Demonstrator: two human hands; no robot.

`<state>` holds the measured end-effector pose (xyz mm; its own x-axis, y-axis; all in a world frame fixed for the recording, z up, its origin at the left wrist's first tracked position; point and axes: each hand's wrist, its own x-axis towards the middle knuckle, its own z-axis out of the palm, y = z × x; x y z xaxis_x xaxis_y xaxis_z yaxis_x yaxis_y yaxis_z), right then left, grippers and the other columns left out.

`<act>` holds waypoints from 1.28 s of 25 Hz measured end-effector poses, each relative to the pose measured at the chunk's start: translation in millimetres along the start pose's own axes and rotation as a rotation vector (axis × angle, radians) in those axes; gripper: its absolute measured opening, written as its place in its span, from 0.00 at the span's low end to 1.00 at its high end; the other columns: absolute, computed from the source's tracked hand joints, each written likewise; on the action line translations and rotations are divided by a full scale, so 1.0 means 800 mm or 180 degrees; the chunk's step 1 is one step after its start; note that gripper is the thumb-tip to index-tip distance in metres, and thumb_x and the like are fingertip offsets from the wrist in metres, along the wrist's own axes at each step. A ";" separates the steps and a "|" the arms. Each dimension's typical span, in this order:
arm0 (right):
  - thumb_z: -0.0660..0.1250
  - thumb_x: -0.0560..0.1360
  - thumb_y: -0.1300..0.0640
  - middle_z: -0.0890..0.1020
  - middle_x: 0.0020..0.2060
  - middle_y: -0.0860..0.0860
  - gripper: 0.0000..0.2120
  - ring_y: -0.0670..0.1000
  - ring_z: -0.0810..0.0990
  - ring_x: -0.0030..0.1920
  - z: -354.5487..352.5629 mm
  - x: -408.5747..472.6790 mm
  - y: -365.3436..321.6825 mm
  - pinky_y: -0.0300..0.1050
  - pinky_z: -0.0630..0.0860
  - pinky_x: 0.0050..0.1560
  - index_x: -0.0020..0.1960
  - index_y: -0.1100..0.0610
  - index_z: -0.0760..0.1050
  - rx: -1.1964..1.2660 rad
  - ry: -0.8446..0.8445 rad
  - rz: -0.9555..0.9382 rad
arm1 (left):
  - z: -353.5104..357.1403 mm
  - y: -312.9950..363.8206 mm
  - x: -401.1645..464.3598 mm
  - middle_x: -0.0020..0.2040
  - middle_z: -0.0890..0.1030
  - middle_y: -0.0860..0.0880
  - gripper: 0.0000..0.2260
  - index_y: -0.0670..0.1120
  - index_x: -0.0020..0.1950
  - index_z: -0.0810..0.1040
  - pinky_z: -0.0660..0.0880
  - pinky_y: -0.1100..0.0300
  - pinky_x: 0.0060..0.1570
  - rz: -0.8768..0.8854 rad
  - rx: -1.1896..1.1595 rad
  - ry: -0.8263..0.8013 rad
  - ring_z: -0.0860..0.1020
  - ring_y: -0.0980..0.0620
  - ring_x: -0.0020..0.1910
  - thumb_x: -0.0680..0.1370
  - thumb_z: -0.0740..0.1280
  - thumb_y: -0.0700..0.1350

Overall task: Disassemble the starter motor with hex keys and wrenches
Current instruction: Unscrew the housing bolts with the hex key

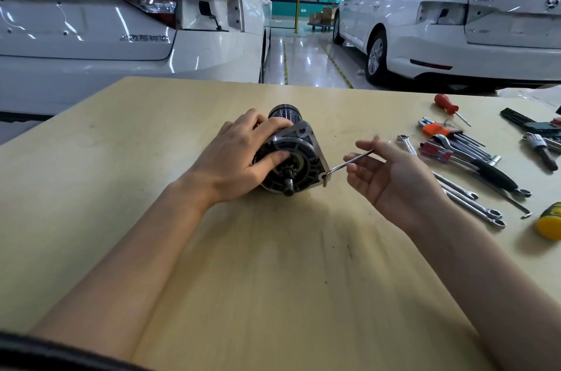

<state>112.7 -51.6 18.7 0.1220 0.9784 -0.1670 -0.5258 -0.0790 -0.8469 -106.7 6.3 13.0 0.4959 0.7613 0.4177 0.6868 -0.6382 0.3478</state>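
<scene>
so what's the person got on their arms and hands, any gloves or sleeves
Nothing is worn that shows. The left hand and right hand are both bare, with no gloves, rings or watch in view. Both forearms are uncovered up to the bottom frame edge, so no sleeves appear. Only a dark curved strip crosses the lower left corner; I cannot tell what it is.

Hands [233, 158] on starter motor [291, 152], seemingly
</scene>
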 end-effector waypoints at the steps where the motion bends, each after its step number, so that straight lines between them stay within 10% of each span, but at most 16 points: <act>1: 0.58 0.81 0.62 0.81 0.32 0.57 0.08 0.49 0.80 0.27 0.000 -0.001 -0.001 0.38 0.78 0.30 0.45 0.62 0.73 0.0021 -0.0075 0.0057 | 0.000 0.000 0.000 0.57 0.72 0.50 0.23 0.51 0.70 0.71 0.68 0.48 0.64 0.0014 -0.0024 0.0033 0.73 0.48 0.57 0.75 0.60 0.56; 8: 0.56 0.77 0.71 0.81 0.29 0.54 0.09 0.49 0.78 0.27 0.006 -0.008 0.015 0.41 0.78 0.31 0.45 0.62 0.72 -0.0089 0.0139 -0.0478 | 0.004 0.020 -0.002 0.70 0.68 0.50 0.29 0.49 0.72 0.69 0.65 0.51 0.69 0.0206 -0.0073 0.0181 0.66 0.51 0.68 0.72 0.65 0.56; 22: 0.52 0.78 0.73 0.76 0.33 0.59 0.11 0.51 0.77 0.25 0.015 -0.011 0.028 0.40 0.79 0.28 0.45 0.59 0.65 0.0651 0.0661 -0.0009 | 0.010 0.039 0.007 0.44 0.71 0.66 0.30 0.53 0.56 0.73 0.70 0.60 0.51 -0.0206 -0.0544 0.0492 0.71 0.58 0.50 0.58 0.75 0.62; 32: 0.52 0.77 0.74 0.78 0.29 0.58 0.13 0.51 0.78 0.24 0.017 -0.018 0.031 0.42 0.80 0.30 0.41 0.58 0.65 0.0787 0.0654 -0.0116 | 0.012 0.045 0.015 0.47 0.75 0.59 0.31 0.51 0.51 0.74 0.72 0.55 0.49 -0.0259 -0.0329 0.0551 0.71 0.53 0.50 0.56 0.76 0.64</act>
<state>86.1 -65.1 7.0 0.2986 0.9187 -0.2585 -0.7035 0.0289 -0.7101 -71.0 -6.0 22.5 0.3362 0.7855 0.5196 0.6583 -0.5906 0.4668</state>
